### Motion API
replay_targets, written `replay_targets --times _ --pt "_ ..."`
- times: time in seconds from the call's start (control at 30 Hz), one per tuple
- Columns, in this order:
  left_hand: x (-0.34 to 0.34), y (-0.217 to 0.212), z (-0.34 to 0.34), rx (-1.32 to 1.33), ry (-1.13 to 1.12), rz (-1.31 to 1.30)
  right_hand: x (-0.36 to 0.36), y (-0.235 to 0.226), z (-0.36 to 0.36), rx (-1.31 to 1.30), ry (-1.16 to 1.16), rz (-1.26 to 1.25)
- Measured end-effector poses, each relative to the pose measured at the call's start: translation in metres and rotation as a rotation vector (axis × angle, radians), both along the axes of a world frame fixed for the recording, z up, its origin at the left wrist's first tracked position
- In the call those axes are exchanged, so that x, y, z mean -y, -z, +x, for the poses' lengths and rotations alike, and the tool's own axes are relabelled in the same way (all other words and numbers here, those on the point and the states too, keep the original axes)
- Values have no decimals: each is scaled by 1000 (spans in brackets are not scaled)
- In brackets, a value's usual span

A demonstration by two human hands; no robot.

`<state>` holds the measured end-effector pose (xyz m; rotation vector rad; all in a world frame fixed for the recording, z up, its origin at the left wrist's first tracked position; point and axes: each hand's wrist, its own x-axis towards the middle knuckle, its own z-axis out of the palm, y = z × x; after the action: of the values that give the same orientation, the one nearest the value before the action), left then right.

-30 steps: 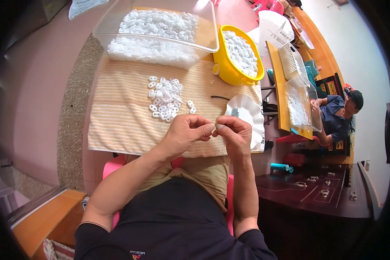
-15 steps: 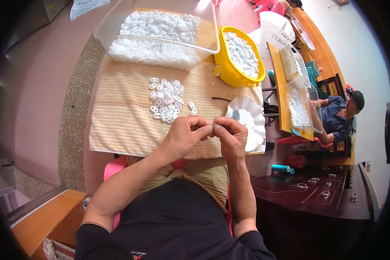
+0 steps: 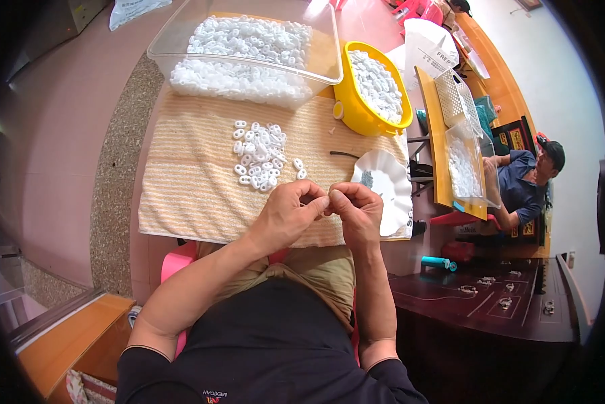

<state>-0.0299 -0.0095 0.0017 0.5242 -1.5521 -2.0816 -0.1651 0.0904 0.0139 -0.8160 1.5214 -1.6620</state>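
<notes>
My left hand (image 3: 290, 207) and my right hand (image 3: 358, 210) meet over the near edge of the towel (image 3: 181, 195). Thumbs and forefingers are pinched closed with the tips touching; what they hold is too small and hidden to make out. Just beyond my left hand lies a pile of white oval plastic pieces with two holes each (image 3: 261, 153). A few more loose pieces (image 3: 299, 167) sit apart from it. Right of my right hand is a white scalloped plate (image 3: 398, 192), holding a small heap of grey-green bits (image 3: 367, 179).
A clear plastic bin (image 3: 324, 67) with many white pieces stands at the back. Beside it is a yellow tub (image 3: 356, 114), also full. A thin dark strip (image 3: 343, 153) lies near the plate. Another person (image 3: 521, 175) sits at a table (image 3: 444, 182) to the right.
Both hands stay pinched together in nearly the same place, with only a slight shift of the fingers. The things on the towel have not moved.
</notes>
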Motion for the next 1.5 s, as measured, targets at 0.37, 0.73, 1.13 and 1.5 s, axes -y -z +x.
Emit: replay_targets --times 0.37,0.73,1.13,1.5 --pt "5 7 -3 -82 97 298 3 4 2 74 55 -49" --pt "9 4 2 -92 186 519 0 8 -4 38 2 -78" --pt "11 7 2 -58 212 425 0 -4 -1 -28 10 0" --pt "10 7 0 -54 118 300 4 -6 4 -79 26 -5"
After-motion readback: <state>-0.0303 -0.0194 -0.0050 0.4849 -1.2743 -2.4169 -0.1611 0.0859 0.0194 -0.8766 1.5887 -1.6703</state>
